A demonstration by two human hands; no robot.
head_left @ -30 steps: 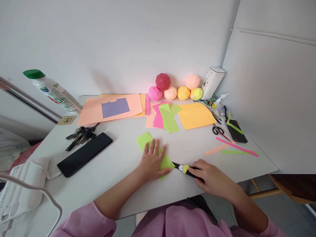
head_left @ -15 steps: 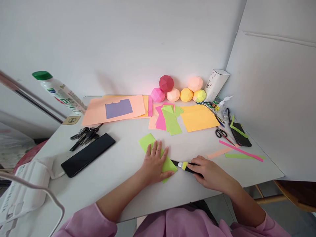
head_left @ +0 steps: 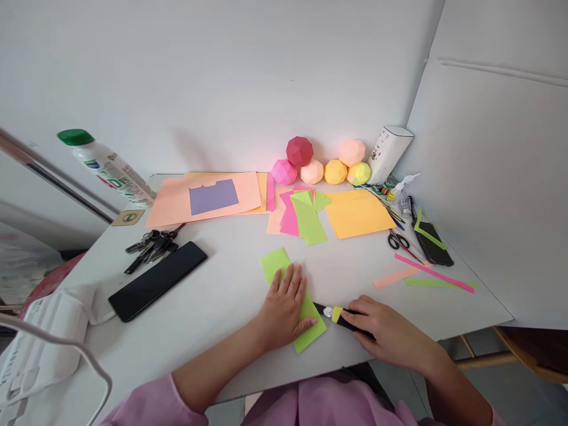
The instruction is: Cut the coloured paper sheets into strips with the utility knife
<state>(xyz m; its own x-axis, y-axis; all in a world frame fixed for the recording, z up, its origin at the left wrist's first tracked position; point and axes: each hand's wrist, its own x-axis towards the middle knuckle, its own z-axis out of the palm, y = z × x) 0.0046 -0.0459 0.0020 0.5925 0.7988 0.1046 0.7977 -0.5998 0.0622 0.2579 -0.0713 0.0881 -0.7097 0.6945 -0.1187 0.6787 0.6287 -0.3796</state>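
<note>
My left hand (head_left: 286, 307) lies flat with its fingers stretched over a folded green paper strip (head_left: 276, 260), pressing it on the table. The strip slants from upper left to lower right, its middle hidden under my palm. In my right hand (head_left: 386, 331) is a utility knife (head_left: 339, 315) with a black and yellow handle. Its dark blade points left, the tip close by the right edge of the green paper. Whether blade and paper touch I cannot tell. Beyond my hands lie more green paper pieces (head_left: 310, 222) and a yellow-orange sheet (head_left: 359, 216).
Several faceted paper balls (head_left: 299, 152) line the wall. Scissors (head_left: 398, 239), a glue bottle (head_left: 402, 186), a phone (head_left: 432, 245) and paper strips (head_left: 435, 273) lie right. Keys (head_left: 155, 245), a black phone (head_left: 158, 281), a power strip (head_left: 48, 349) and a white bottle (head_left: 110, 165) are left.
My left hand and the green paper have moved slightly right and towards me, and the strip has turned a little. My right hand has shifted the same way with the knife.
</note>
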